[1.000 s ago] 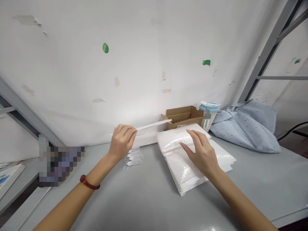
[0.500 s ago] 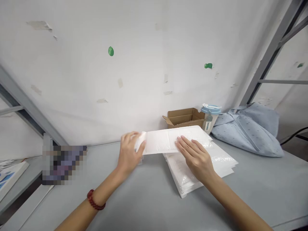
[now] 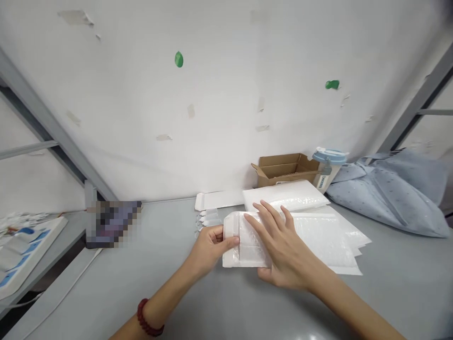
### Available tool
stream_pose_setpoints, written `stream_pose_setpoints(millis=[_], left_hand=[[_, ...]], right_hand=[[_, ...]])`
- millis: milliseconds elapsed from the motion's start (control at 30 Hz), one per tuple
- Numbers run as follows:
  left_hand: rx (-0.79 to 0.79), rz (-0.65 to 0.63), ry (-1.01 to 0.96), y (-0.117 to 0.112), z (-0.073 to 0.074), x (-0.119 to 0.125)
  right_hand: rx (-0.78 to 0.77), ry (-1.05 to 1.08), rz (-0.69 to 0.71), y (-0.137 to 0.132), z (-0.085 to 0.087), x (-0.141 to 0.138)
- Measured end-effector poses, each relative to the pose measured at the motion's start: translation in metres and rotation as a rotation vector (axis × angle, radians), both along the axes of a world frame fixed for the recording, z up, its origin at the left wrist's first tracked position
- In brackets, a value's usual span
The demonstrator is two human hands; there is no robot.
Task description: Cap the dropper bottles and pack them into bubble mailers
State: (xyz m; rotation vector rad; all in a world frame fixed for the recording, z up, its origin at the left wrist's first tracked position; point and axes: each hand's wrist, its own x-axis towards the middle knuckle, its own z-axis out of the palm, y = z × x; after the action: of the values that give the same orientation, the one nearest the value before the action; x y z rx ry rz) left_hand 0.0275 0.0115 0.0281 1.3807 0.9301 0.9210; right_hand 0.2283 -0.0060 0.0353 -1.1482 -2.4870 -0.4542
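Observation:
A white bubble mailer lies crosswise in front of me. My left hand pinches its flap end at the left, thumb on top and fingers underneath. My right hand, fingers spread, rests over the middle of the mailer and hides part of it. More white mailers stick out in a loose fan on the right. Behind my right hand another mailer lies at an angle. A flat white piece with a flap-like end is near the wall, and several small translucent items lie just before it.
At the wall stand an open cardboard box and a blue-lidded cup. A light blue fabric bag lies to the right. On the left are a blurred-out dark object, a white cable and a white-and-blue power strip.
My left hand has moved down toward me and now pinches a mailer lying nearer. My right hand has spread its fingers and shifted over it. The camera view has turned slightly left.

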Motion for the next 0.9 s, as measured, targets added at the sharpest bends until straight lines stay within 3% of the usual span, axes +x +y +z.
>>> stream_pose_setpoints(millis=[67,133,233,367,500,700,900], left_hand=[[0.066,0.019,0.039,-0.004,-0.006,-0.003],[0.210,0.054,0.203,-0.002,-0.010,-0.011],[0.441,0.157,0.523,0.011,-0.012,-0.031],[0.550,0.322,0.703,0.031,-0.013,-0.066],[0.624,0.231,0.865,0.041,-0.020,-0.086],[0.688,0.101,0.975,0.039,-0.028,-0.083],[0.699,0.048,0.966,0.034,-0.014,-0.084]], right_hand=[[-0.036,-0.004,0.011,-0.001,0.000,-0.003],[-0.028,-0.008,0.011,-0.001,-0.001,-0.004],[0.020,-0.013,0.003,0.001,-0.003,-0.004],[0.078,0.017,-0.014,0.006,-0.004,0.007],[0.109,0.083,-0.042,0.010,-0.004,0.018],[0.067,0.177,-0.035,0.011,-0.006,0.021],[0.050,0.171,-0.062,0.009,-0.007,0.018]])
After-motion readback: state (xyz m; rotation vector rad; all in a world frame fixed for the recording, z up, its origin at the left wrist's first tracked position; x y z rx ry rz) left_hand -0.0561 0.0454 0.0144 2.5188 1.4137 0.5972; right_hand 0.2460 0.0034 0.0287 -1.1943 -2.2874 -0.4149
